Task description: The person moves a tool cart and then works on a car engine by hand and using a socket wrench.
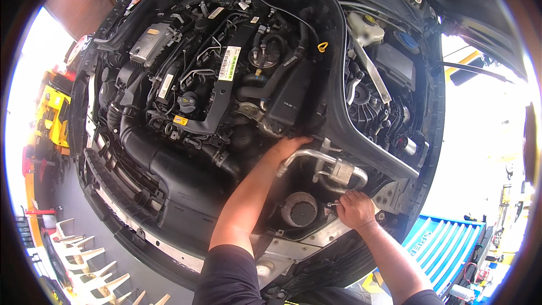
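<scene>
My left hand reaches into the engine bay beside a black plastic box. Its fingers disappear under the box's lower edge, so their grip is hidden. Just to the right of that wrist runs a bent silver metal pipe with a thicker metal block on it. Below the pipe's right end, my right hand is closed around a small metal tool, whose shiny end sticks out to the left. A round grey-rimmed opening lies between my two forearms.
The engine with its black cover fills the left of the bay. A wide black air duct runs along the front. A black rubber seal curves down the right. Outside stand a blue ribbed panel and pale racks.
</scene>
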`<state>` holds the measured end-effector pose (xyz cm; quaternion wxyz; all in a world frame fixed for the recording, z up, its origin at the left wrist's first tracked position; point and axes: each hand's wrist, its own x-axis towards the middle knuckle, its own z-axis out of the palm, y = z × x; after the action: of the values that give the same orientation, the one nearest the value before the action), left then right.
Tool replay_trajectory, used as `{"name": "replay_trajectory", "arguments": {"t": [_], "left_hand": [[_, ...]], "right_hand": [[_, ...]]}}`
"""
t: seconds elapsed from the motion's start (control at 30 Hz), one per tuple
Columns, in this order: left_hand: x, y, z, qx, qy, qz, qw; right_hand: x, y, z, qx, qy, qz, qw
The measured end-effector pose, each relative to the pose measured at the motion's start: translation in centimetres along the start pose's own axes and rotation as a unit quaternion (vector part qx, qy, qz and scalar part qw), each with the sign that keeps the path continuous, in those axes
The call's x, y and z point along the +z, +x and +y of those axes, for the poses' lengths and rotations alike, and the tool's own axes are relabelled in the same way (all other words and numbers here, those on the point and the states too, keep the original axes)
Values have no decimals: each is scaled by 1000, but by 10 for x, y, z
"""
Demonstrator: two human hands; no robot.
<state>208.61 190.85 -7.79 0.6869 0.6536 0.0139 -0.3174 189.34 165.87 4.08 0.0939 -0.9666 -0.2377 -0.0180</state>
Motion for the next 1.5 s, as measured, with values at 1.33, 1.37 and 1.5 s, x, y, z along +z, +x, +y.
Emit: {"name": "replay_trajectory", "arguments": {"t": [1.33,1.37,1.5], "left_hand": [[4,15,-20,-13,-80,-15,997],[5,13,-16,3,-58,-12,998],[-13,10,-26,69,55,1,996]], "right_hand": [[-1,0,1,6,-7,-8,1000],[-1,-1,2,6,-6,-6,1000],[-1,4,-6,3,3,-4,1000]]}}
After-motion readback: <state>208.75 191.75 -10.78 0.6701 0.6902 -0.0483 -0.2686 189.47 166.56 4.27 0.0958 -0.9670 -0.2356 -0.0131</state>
